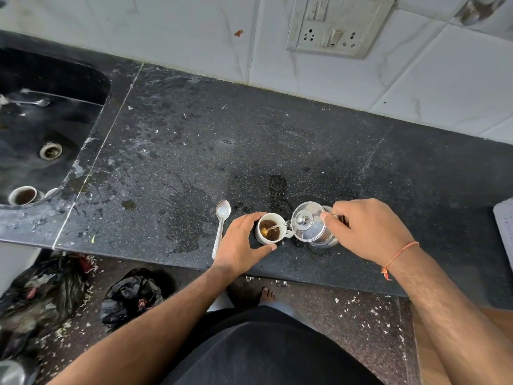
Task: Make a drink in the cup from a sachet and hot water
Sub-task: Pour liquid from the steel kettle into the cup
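Wet black surface (194, 151): my left hand (240, 243) cups the cup (270, 231); right hand (369, 229) grips the kettle (311, 227), spout tipped left over it.

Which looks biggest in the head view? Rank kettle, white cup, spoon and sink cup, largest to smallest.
1. Kettle, the widest body.
2. Spoon and white cup: unsure; the spoon is longer but thin, the cup broader.
3. Sink cup, smallest here, though it lies farther off at the wide-angle edge, so it may really match the white cup.
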Tool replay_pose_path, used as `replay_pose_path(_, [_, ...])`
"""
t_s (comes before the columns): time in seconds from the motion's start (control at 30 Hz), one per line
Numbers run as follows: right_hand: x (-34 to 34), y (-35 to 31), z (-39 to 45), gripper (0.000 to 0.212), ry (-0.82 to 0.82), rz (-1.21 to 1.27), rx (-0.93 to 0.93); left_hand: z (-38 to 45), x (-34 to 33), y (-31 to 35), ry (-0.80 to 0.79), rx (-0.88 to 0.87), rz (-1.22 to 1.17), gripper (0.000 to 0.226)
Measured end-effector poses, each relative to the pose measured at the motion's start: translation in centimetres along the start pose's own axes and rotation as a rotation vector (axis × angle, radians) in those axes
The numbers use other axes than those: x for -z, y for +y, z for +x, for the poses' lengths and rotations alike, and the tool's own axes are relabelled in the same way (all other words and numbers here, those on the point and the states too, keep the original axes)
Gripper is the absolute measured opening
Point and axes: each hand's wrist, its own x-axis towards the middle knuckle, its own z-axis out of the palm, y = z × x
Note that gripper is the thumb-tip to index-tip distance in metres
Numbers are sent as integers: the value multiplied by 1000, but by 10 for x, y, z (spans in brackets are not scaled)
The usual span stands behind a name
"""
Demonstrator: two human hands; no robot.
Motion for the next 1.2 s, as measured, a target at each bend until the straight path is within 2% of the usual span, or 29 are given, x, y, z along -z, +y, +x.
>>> replay_pose_path(0.97, [11, 1, 4, 53, -14, -117, 33, 0, -3, -3, 13, 0, 17, 79])
replay_pose_path(1.2, [12, -1, 6, 48, -33, -117, 8, 0, -1, 0, 9, 5, 7, 79])
